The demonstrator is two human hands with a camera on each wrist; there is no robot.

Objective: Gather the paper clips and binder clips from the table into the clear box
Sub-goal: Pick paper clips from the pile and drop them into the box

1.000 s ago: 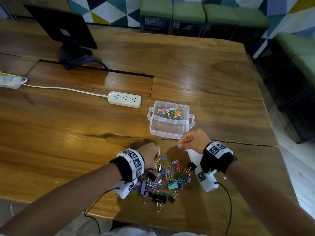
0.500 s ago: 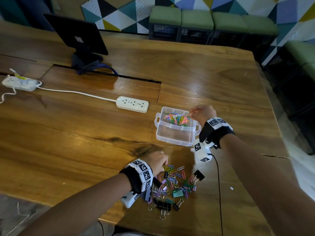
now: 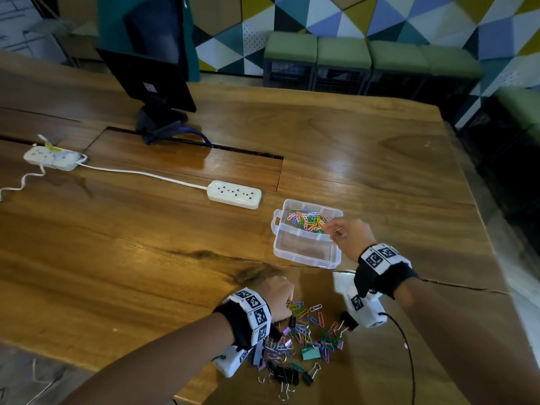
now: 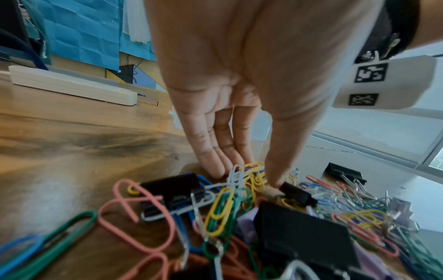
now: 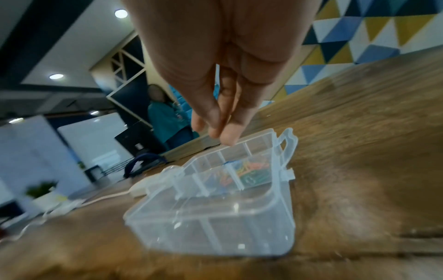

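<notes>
The clear box [image 3: 306,260] [image 5: 215,227] stands open on the wooden table. Its far compartment holds coloured paper clips [image 3: 308,220] [image 5: 249,170]; the near one is bare. My right hand [image 3: 330,229] [image 5: 215,134] hovers over the box's right side, fingers straight and close together, with nothing visible between them. A pile of paper clips and binder clips [image 3: 306,334] [image 4: 223,208] lies near the front edge. My left hand [image 3: 287,301] [image 4: 246,176] rests on the pile's far left, straight fingers and thumb touching down either side of yellow clips. A black binder clip [image 4: 297,193] touches the thumb.
A white power strip [image 3: 233,194] lies left of the box, its cord running to a second strip [image 3: 51,157]. A monitor [image 3: 152,77] stands at the back by a cable slot. Green stools [image 3: 336,51] line the patterned wall. A person in teal [image 5: 165,117] stands behind the table.
My right hand rose from the pile to the box's far compartment, then drew back toward its right side. My left hand stayed on the pile.
</notes>
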